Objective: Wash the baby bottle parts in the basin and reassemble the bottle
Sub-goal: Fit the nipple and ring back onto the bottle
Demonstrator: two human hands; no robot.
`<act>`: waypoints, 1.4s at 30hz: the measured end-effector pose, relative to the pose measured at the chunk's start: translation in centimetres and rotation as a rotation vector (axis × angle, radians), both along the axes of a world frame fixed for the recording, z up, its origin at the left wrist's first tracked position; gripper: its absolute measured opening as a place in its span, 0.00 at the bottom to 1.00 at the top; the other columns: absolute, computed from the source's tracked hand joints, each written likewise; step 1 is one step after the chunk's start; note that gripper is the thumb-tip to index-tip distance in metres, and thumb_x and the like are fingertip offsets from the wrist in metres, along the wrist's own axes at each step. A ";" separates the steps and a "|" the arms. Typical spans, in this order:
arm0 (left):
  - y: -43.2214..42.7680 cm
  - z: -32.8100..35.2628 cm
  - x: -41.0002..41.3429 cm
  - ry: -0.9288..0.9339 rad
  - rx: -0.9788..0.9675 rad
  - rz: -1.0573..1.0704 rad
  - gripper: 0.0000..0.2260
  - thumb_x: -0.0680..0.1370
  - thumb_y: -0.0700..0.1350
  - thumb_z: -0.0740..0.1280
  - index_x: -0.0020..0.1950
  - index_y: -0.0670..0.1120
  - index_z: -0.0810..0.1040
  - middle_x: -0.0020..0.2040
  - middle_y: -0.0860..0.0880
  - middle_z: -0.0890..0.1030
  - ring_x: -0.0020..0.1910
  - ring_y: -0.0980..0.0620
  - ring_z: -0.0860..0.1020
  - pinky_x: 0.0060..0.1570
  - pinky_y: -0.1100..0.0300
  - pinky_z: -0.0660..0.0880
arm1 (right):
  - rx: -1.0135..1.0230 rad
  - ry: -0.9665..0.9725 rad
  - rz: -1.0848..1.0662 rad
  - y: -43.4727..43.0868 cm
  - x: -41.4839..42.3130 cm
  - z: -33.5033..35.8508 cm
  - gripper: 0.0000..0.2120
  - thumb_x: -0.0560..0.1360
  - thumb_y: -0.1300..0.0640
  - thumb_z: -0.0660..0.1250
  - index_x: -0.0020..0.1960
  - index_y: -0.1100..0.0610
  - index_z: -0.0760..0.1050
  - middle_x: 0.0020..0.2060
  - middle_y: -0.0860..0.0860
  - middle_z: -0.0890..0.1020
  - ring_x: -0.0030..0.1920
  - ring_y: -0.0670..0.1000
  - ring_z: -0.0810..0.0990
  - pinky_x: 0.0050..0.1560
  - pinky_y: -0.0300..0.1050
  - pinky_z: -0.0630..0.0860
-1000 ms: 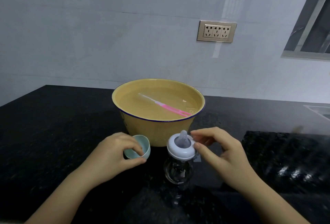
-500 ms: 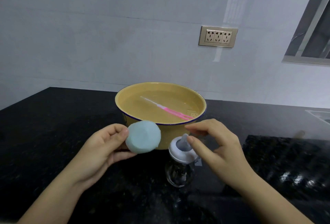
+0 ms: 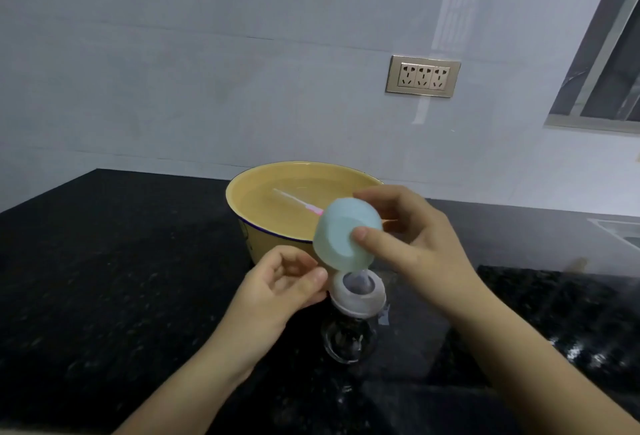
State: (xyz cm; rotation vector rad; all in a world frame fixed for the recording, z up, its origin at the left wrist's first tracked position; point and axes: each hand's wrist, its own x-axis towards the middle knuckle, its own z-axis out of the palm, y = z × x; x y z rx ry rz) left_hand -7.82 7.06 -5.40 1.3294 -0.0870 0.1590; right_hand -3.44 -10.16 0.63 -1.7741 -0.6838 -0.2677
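Right hand (image 3: 426,254) pinches the tilted cap (image 3: 341,237); left hand (image 3: 280,289), loosely curled, grips nothing, so the bottle (image 3: 349,337) below may topple.

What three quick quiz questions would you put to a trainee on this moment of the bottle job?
1. Multiple choice: where is the light blue cap?
A. lying on the countertop
B. in the right hand, tilted just above the nipple
C. hidden from view
2. True or false: the collar is missing from the clear bottle.
3. Fill in: the pink brush lies in the water of the yellow ___.

Key: 1 B. 2 false: the collar sits on the upright bottle. 3 basin.
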 end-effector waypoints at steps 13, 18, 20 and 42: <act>-1.6 -3.1 1.9 -0.098 0.527 -0.033 0.27 0.58 0.55 0.78 0.55 0.59 0.75 0.52 0.62 0.81 0.53 0.63 0.79 0.52 0.64 0.77 | -0.174 0.059 0.088 -2.6 0.8 -3.5 0.15 0.66 0.47 0.68 0.53 0.42 0.80 0.50 0.42 0.83 0.50 0.46 0.81 0.53 0.42 0.77; -1.6 -3.3 2.0 -0.115 0.541 -0.012 0.28 0.56 0.57 0.77 0.55 0.58 0.76 0.51 0.61 0.82 0.51 0.61 0.80 0.51 0.62 0.78 | -0.240 -0.061 0.043 -2.6 0.8 -4.1 0.14 0.69 0.47 0.66 0.55 0.40 0.78 0.53 0.38 0.81 0.53 0.45 0.79 0.53 0.35 0.74; -1.6 -3.3 1.9 -0.121 0.548 -0.007 0.28 0.57 0.57 0.77 0.55 0.58 0.76 0.51 0.61 0.82 0.51 0.61 0.80 0.51 0.62 0.78 | -0.223 -0.080 0.035 -2.4 0.7 -4.6 0.15 0.69 0.47 0.66 0.56 0.40 0.76 0.54 0.36 0.80 0.55 0.43 0.79 0.54 0.33 0.73; 0.8 -2.6 1.6 -0.172 0.568 0.024 0.27 0.59 0.54 0.77 0.57 0.59 0.75 0.52 0.65 0.80 0.52 0.62 0.79 0.47 0.71 0.75 | -0.178 -0.019 0.047 -1.4 0.6 -4.8 0.17 0.70 0.45 0.65 0.58 0.42 0.77 0.53 0.40 0.80 0.56 0.47 0.78 0.58 0.45 0.74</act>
